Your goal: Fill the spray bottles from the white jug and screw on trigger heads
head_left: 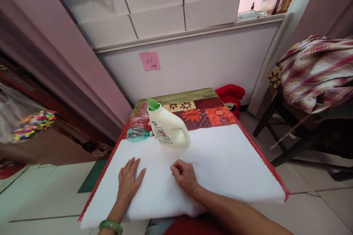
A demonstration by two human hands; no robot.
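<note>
My left hand (pixel 129 180) lies flat on the white cloth (pixel 220 165), fingers spread, with nothing in it. A green bangle (pixel 110 226) circles that wrist. Farther right, my right hand (pixel 184 176) rests on the same cloth, curled into a loose fist; no object shows in it. Beyond both hands a white jug-shaped detergent bottle (pixel 167 126) with a handle stands upright and apart from them. A green spout (pixel 153 105) shows at its open mouth. Left of it, clear plastic bottles lie on their sides, the nearest being a teal-tinted bottle (pixel 138 134).
The table (pixel 190 98) has a patterned red cover (pixel 222 116) at its far end, against the wall. A pink note (pixel 149 61) is stuck there. To the right stands a dark chair (pixel 271 117) with plaid cloth (pixel 314 73) on it. A red plush item (pixel 231 97) sits behind the table.
</note>
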